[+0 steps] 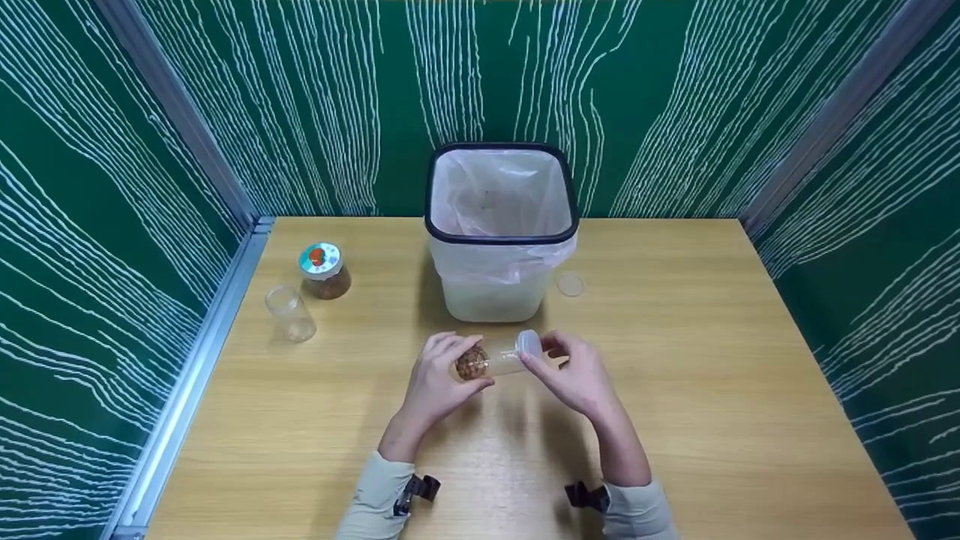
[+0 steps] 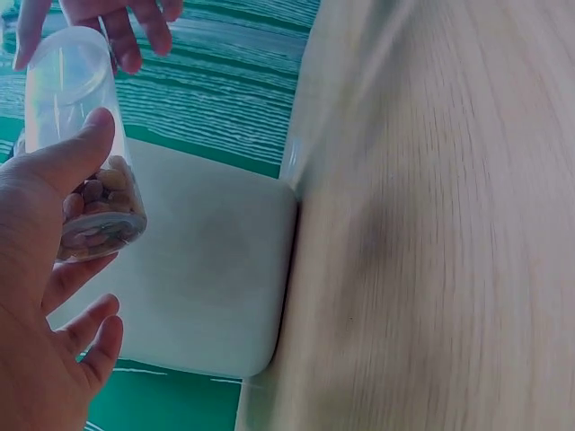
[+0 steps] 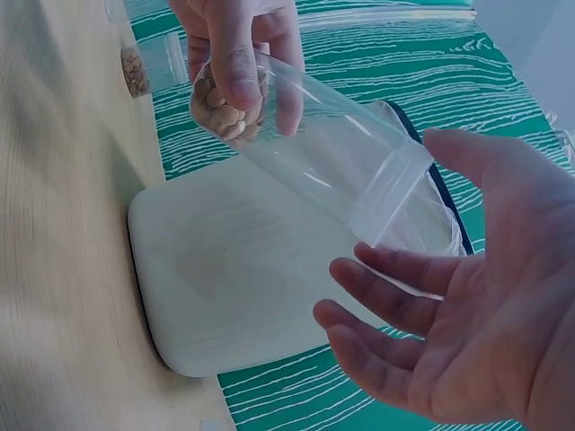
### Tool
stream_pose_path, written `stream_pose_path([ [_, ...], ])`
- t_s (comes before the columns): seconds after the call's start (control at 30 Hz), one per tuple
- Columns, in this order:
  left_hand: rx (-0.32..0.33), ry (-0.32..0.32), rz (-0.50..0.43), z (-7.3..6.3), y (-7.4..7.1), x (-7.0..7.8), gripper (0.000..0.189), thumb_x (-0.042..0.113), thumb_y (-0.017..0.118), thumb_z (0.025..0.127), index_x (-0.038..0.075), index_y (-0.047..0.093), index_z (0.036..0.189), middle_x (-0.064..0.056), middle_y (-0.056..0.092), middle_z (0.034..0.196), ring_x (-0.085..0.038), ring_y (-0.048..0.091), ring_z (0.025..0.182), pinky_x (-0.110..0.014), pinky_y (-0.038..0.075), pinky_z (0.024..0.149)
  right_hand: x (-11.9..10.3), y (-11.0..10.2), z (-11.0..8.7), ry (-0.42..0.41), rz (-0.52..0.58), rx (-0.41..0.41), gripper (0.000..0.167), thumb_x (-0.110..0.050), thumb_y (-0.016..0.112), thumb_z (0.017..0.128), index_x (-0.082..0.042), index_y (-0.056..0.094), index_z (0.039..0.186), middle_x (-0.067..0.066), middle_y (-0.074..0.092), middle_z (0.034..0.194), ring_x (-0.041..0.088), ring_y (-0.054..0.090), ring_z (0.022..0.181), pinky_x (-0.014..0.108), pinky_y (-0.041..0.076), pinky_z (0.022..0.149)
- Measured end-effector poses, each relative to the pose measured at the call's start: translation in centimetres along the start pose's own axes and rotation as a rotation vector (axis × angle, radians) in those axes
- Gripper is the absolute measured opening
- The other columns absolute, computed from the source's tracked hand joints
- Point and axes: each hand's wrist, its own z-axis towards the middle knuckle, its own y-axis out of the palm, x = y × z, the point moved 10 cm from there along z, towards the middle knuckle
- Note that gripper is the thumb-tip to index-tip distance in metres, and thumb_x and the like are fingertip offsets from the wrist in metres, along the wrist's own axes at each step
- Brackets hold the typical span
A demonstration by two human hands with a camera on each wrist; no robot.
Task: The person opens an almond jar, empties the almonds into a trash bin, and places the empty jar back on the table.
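Clear jar [image 1: 504, 358], tipped well over towards its side, held above the desk [image 1: 720, 360] in front of the bin. Brown nuts [image 1: 472, 363], or something like them, heaped at its base end. Pale lid [image 1: 529, 343] sits at the mouth end, facing the right edge of the desk; whether threaded tight or loose, cannot tell.

Left hand [image 1: 437, 384]: grip wrapped round the nut-filled end, thumb across the wall. Right hand [image 1: 581, 379]: grip pinching the lid by its rim, remaining fingers fanned out.

Step in hand appears to be lid work. Next move likely calls for a steady left grip and an even pinch, nuts kept low.

Farther out: lined bin [image 1: 491, 296] at the middle of the back edge; clear disc [image 1: 570, 284] just right of it. Near the back left corner, tub [image 1: 327, 279] with printed top; clear cup [image 1: 291, 315] beside it, nearer the left edge.
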Motion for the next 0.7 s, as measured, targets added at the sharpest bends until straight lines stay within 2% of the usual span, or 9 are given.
stream_pose_path([
  [0.07,0.001,-0.003,-0.007,-0.1,0.0,-0.1,0.064,0.042,0.088,0.068,0.022,0.066,0.125,0.004,0.065,0.112,-0.025,0.05,0.117,-0.042,0.039,0.101,-0.3,0.3,-0.2,-0.049,0.055,-0.034,0.036,-0.03,0.077,0.083,-0.011,0.067,0.112,0.003,0.067,0.103,0.027,0.062,0.096,0.042,0.051,0.076],
  [0.17,0.001,-0.009,-0.022,-0.3,0.1,-0.3,0.066,0.037,0.09,0.066,0.022,0.066,0.125,0.004,0.065,0.113,-0.024,0.05,0.116,-0.041,0.039,0.101,-0.9,0.7,-0.4,-0.131,0.123,-0.082,0.049,-0.008,0.078,0.079,-0.01,0.061,0.125,0.004,0.064,0.113,0.026,0.059,0.103,0.043,0.052,0.078],
  [0.3,0.001,-0.012,-0.03,-0.5,0.2,-0.5,0.066,0.035,0.091,0.065,0.023,0.066,0.125,0.004,0.065,0.113,-0.023,0.05,0.116,-0.041,0.039,0.1,-1.9,0.9,-0.6,-0.245,0.181,-0.117,0.064,0.014,0.072,0.072,-0.01,0.059,0.13,0.006,0.06,0.122,0.025,0.056,0.109,0.047,0.053,0.079],
  [0.4,-0.003,-0.013,-0.03,-0.6,0.4,-0.5,0.066,0.038,0.09,0.066,0.023,0.065,0.126,0.004,0.065,0.114,-0.022,0.05,0.115,-0.042,0.04,0.099,-2.2,1.1,-0.9,-0.298,0.2,-0.13,0.071,0.021,0.068,0.069,-0.009,0.058,0.132,0.005,0.058,0.126,0.027,0.054,0.112,0.05,0.053,0.08],
  [0.53,-0.012,-0.021,-0.036,-0.8,0.5,-0.6,0.066,0.043,0.087,0.068,0.023,0.065,0.127,0.004,0.065,0.115,-0.02,0.05,0.115,-0.041,0.04,0.099,-2.0,1.4,-0.9,-0.28,0.227,-0.144,0.08,0.01,0.078,0.071,-0.012,0.047,0.141,0.005,0.052,0.136,0.026,0.049,0.122,0.047,0.05,0.087],
  [0.63,-0.015,-0.022,-0.04,-0.9,0.6,-0.6,0.066,0.046,0.086,0.069,0.024,0.064,0.127,0.005,0.064,0.116,-0.019,0.05,0.115,-0.04,0.04,0.1,-1.0,1.2,-0.6,-0.192,0.21,-0.104,0.081,-0.011,0.082,0.078,-0.013,0.039,0.146,0.006,0.049,0.141,0.028,0.047,0.126,0.047,0.047,0.092],
  [0.7,-0.016,-0.017,-0.043,-0.9,0.6,-0.6,0.065,0.046,0.085,0.069,0.023,0.065,0.127,0.005,0.064,0.116,-0.019,0.05,0.115,-0.04,0.04,0.1,-0.1,1.0,-0.4,-0.112,0.15,-0.058,0.071,-0.025,0.074,0.087,-0.012,0.038,0.146,0.009,0.05,0.139,0.03,0.049,0.124,0.049,0.047,0.092],
])
